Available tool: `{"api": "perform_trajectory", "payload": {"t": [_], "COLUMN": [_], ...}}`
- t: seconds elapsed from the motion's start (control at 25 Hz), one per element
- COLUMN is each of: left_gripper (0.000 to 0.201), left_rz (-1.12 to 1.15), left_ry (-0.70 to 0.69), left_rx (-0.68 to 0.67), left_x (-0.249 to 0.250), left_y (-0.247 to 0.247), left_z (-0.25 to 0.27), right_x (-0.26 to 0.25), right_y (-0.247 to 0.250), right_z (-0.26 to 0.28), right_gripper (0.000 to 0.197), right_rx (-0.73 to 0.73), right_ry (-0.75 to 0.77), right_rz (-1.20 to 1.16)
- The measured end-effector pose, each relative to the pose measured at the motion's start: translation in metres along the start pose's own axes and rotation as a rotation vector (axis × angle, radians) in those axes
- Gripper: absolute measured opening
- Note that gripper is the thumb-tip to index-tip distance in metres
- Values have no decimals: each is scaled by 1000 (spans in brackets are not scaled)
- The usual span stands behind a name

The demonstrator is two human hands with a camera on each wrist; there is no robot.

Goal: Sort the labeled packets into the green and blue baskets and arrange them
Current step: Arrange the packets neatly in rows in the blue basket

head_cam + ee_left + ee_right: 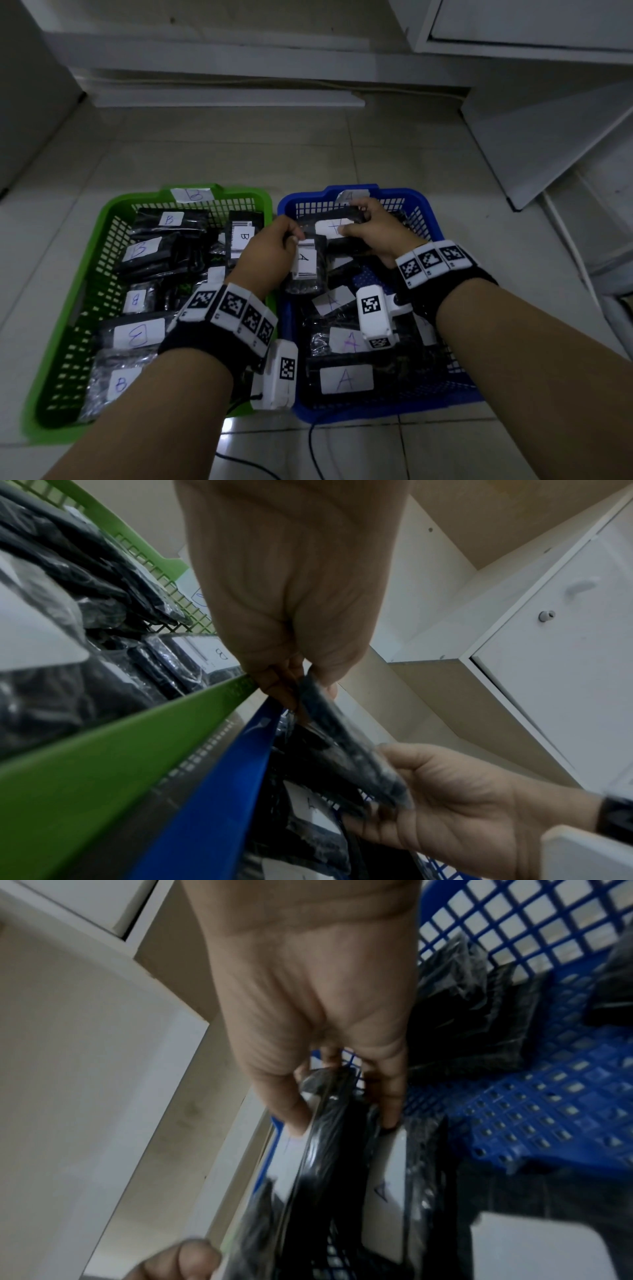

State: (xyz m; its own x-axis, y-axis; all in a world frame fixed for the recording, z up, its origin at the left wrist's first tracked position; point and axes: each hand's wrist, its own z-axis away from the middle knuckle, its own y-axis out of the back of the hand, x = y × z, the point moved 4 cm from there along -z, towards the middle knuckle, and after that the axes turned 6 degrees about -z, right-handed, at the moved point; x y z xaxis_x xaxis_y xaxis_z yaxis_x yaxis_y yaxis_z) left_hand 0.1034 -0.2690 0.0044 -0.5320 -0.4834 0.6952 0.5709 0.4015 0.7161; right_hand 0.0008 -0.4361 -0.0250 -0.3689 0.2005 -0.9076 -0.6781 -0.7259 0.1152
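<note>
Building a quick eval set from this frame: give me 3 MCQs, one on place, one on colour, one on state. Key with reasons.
1. Over which basket are both hands working?
A. the green one
B. the blue one
C. neither, over the floor

2. What colour is the basket whose rim tag reads B?
A. green
B. blue
C. white

3. What is the left hand doing?
A. lying flat and open on the floor
B. pinching the end of a black packet
C. gripping the basket rim

Key: B, the left hand and right hand are both over the blue basket. A, the B tag sits on the green basket. B, the left wrist view shows thumb and fingers closed on the black packet.
</note>
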Motion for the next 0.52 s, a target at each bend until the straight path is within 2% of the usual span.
{"api": "perform_trajectory", "payload": {"t": [0.12,0.24,0.36,0.52], "left_gripper": [13,14,14,14], "left_rz": [-3,8,5,24], "left_ry": [-7,-7,-15,-18], "left_rx": [11,12,10,26], "left_x": [-1,-2,0,-1], "left_y": [0,0,0,0], "left_z": [1,1,1,1], "right_x": [0,6,11,13], "right_y": [-1,-2,-2,-7], "right_z": [5,8,5,-5], "right_gripper": [58,43,28,47], "right_rx": [-63,-126,-105,-78], "right_ry": [-21,-139,-154,-104], "right_rz": [-183,-258,-210,-185]}}
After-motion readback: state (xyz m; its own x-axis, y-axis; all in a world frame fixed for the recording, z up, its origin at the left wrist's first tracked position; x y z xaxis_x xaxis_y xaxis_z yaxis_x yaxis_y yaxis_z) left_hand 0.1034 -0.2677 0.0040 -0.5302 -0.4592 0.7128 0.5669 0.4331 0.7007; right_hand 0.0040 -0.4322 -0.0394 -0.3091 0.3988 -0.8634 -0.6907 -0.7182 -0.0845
